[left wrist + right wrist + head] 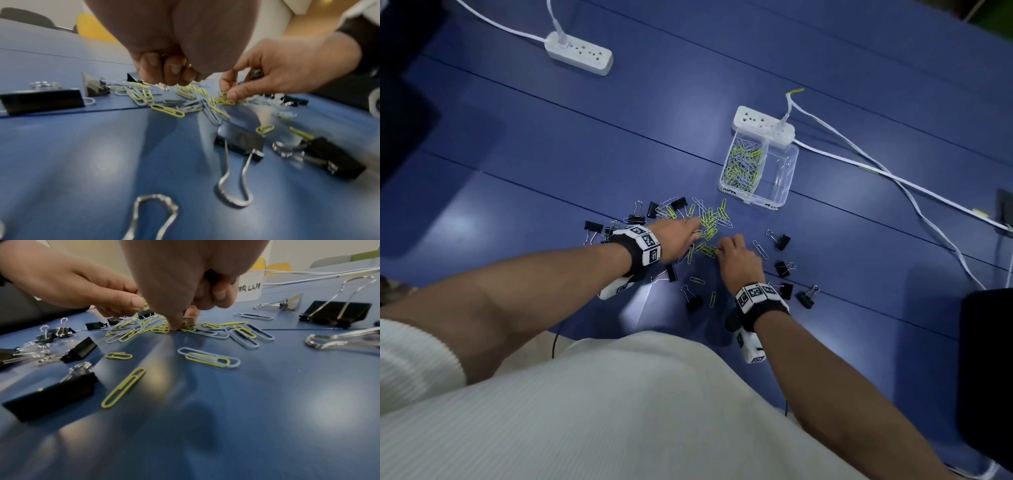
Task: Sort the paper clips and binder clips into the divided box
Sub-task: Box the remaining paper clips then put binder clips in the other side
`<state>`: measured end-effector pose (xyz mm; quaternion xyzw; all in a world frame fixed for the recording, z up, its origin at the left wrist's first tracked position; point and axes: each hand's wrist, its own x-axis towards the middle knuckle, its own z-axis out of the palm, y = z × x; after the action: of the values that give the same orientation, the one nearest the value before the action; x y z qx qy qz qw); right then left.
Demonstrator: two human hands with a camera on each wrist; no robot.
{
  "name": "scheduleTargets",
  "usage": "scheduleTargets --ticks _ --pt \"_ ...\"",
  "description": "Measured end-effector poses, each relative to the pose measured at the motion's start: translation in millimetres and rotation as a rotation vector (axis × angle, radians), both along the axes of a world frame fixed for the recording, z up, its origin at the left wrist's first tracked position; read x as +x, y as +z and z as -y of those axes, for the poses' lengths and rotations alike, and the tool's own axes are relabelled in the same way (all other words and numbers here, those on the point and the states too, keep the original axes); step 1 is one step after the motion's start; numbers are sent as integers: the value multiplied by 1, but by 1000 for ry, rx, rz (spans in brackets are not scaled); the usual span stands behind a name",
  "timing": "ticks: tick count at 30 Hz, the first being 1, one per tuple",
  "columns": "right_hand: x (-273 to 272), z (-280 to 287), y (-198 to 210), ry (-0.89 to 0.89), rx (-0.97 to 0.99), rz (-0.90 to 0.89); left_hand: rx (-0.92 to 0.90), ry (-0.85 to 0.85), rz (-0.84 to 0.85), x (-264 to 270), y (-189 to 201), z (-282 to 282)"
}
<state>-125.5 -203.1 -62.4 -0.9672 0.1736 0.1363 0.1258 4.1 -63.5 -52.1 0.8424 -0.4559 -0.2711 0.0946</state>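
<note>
A loose pile of yellow-green and pale paper clips (pixel 710 222) lies on the blue table, ringed by black binder clips (pixel 781 241). My left hand (pixel 697 233) reaches into the pile from the left, fingers curled and pinching paper clips (pixel 163 86). My right hand (pixel 719 250) pinches yellow clips (pixel 185 328) between thumb and forefinger at the pile's near edge. The clear divided box (pixel 755 199) stands behind the pile; its left compartment holds many paper clips (pixel 743 164), and the right one looks bare. Binder clips (pixel 240 143) (pixel 51 395) lie close to both wrists.
One white power strip (pixel 763 125) sits right behind the box, another (pixel 578 53) at the far left. White cables (pixel 893 174) run off to the right. A dark object (pixel 986 359) stands at the right edge.
</note>
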Motion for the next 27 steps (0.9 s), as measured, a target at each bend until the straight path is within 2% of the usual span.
scheduleTargets --ticks 5,9,12,14,16,19,20,22,27 --pt "0 -4 1 -12 0 -5 -72 125 -119 1 8 -8" --pt "2 3 -4 -77 69 3 -128 310 -227 5 16 -4" --pt "2 7 2 -378 366 204 -153 444 -241 10 26 2" --pt "3 13 6 -596 550 307 -170 510 -313 14 32 5" --pt "7 20 9 -765 815 336 -203 578 -476 18 37 10" --pt "14 34 17 -967 1390 365 -286 741 -828 22 45 24" --pt "16 39 22 -1011 1562 354 -298 764 -885 24 48 28" --pt "23 45 33 -1042 1773 330 -289 749 -918 28 53 38" --pt "45 54 50 -1031 1969 284 -206 679 -766 48 67 68"
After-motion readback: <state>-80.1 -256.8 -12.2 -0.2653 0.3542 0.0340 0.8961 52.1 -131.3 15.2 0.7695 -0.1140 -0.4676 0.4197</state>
